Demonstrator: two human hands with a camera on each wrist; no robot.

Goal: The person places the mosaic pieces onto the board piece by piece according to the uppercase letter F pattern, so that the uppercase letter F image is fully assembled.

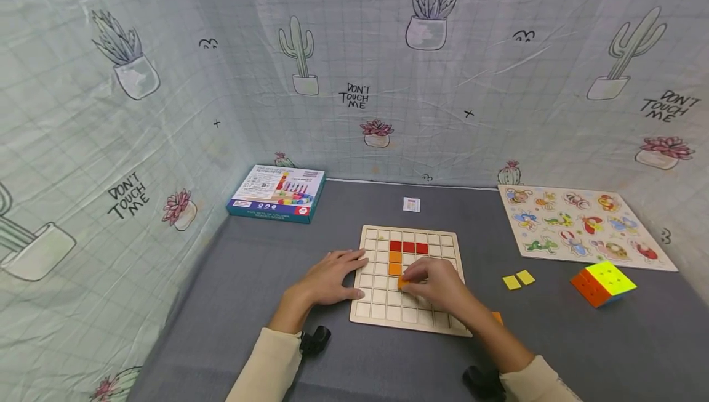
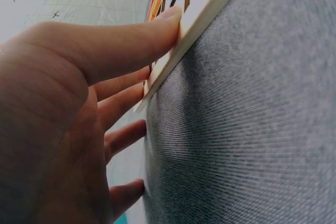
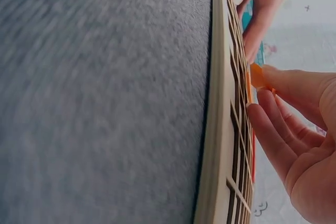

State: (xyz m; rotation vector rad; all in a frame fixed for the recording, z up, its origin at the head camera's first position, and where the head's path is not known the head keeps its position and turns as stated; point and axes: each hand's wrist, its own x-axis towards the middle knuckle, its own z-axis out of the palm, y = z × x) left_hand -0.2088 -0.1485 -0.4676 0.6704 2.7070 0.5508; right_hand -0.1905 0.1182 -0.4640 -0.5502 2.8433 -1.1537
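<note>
A wooden grid board (image 1: 379,308) lies on the grey table, with a row of three red square tiles (image 1: 408,247) and orange square tiles (image 1: 395,263) running down below the left one. My right hand (image 1: 440,282) pinches another orange square tile (image 3: 256,76) between thumb and fingers, right at the board's surface under the orange column. In the right wrist view that tile stands tilted. My left hand (image 1: 331,279) rests at the board's left edge, its fingers spread. The left thumb (image 2: 142,43) presses on the rim, as the left wrist view shows.
Two yellow square tiles (image 1: 518,280) and a puzzle cube (image 1: 604,284) lie to the right. An orange piece (image 1: 496,316) is partly hidden by the right forearm. Behind are an insect puzzle board (image 1: 581,226), a small printed card (image 1: 412,204) and a boxed set (image 1: 278,194).
</note>
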